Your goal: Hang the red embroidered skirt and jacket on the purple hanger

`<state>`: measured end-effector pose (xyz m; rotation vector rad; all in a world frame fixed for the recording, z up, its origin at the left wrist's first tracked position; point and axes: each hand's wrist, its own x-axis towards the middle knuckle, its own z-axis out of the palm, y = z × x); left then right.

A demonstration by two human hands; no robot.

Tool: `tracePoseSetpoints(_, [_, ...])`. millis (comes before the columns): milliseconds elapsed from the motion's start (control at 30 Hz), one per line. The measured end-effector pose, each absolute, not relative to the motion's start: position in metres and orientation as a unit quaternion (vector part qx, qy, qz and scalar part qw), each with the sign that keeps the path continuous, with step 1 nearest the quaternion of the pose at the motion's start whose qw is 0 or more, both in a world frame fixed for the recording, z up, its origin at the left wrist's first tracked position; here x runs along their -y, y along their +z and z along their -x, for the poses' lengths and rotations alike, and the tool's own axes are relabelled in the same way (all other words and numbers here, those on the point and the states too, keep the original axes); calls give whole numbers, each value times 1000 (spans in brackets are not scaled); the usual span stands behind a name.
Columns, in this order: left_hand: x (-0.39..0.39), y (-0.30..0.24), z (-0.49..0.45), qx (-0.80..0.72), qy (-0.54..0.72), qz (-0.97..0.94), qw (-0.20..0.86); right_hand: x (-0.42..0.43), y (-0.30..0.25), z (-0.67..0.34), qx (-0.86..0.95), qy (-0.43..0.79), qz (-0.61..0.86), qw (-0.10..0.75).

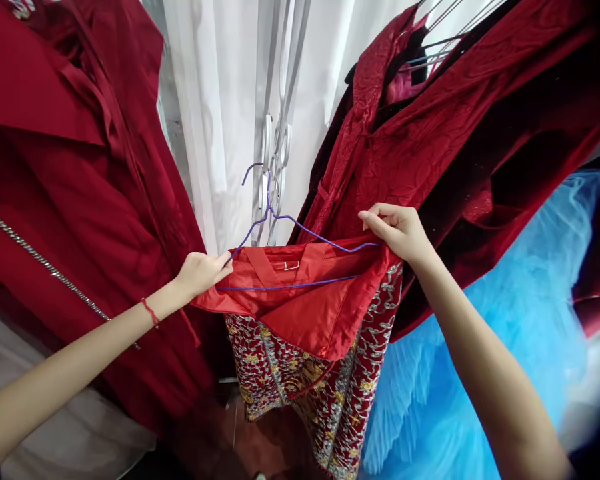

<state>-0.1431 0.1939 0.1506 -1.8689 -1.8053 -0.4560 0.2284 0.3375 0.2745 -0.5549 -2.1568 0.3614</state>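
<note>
In the head view a red skirt [313, 333] hangs in the middle, with a satiny waistband and gold and silver embroidery below. A purple wire hanger [300, 223] sits inside its waist; its hook points up and its lower bar crosses the opening. My left hand [204, 273], with a red cord on the wrist, pinches the left end of the waistband beside the hanger's corner. At the opposite end my right hand [397, 230] grips the waistband near the hanger's right tip. Between both hands the waist is spread wide, its front folded down.
Dark red garments [80, 167] hang close on the left, one with a silvery chain trim. Patterned red garments [405, 153] crowd the right, above blue tulle [505, 333]. Behind are a white curtain [215, 100] and a white metal rack [280, 153].
</note>
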Motion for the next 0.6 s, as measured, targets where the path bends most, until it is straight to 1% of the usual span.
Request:
tracePoseSetpoints(33, [-194,154,149,664,-186,694,209,-338,272,-231,864,154,211,432])
tracePoseSetpoints(100, [-195,162,162,646,-228,722,100,-338,266,-236,879,161,185,409])
tracePoseSetpoints(200, [-195,178,178,602,-308,734,-71,-336,260,-243,928,133,133,322])
tracePoseSetpoints(267, [-195,189,184,593,-347,710,-152,-334,259,-246,958,96,81,259])
tracePoseSetpoints(367, [-196,205,185,602,-356,672,-243,-332,260,-248,979,31,21,202])
tracePoseSetpoints(467, [-195,221,183,631,-343,624,-309,-332,262,-249,982,-11,16,187])
tracePoseSetpoints(567, [-195,237,182,672,-326,551,-373,-333,265,-247,981,7,67,184])
tracePoseSetpoints(600, [-197,242,182,682,-333,535,-372,-333,265,-245,977,32,98,188])
